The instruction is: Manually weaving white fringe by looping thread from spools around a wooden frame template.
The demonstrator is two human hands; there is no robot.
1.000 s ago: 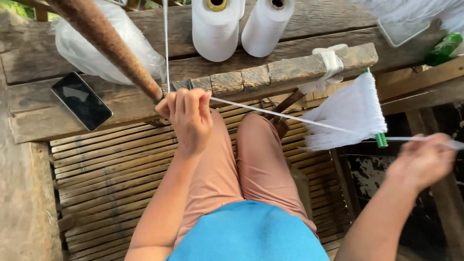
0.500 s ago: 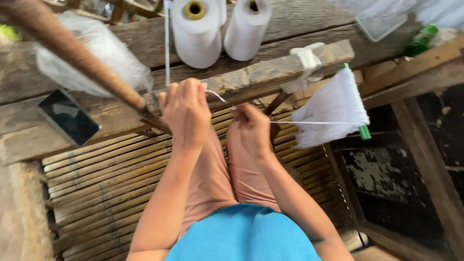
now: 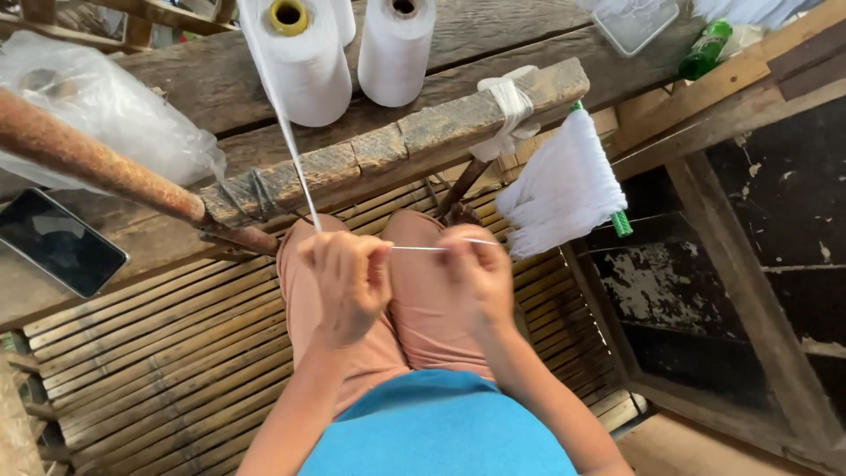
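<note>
One thin white thread (image 3: 421,248) stretched taut above the knees, pinched between two hands: left (image 3: 348,284), right (image 3: 476,275). Behind, two white yarn cones (image 3: 304,62) on weathered wooden counter (image 3: 159,84); one white thread bundle (image 3: 560,189); one black phone (image 3: 57,242).

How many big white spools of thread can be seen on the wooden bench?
2. One large white thread spool with a yellow core stands left; another white thread spool with a brownish core stands just right of it. More may be beyond the frame's top.

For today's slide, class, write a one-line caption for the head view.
Left hand and right hand stretch a white thread between them above the knees, below two white yarn cones.
</note>
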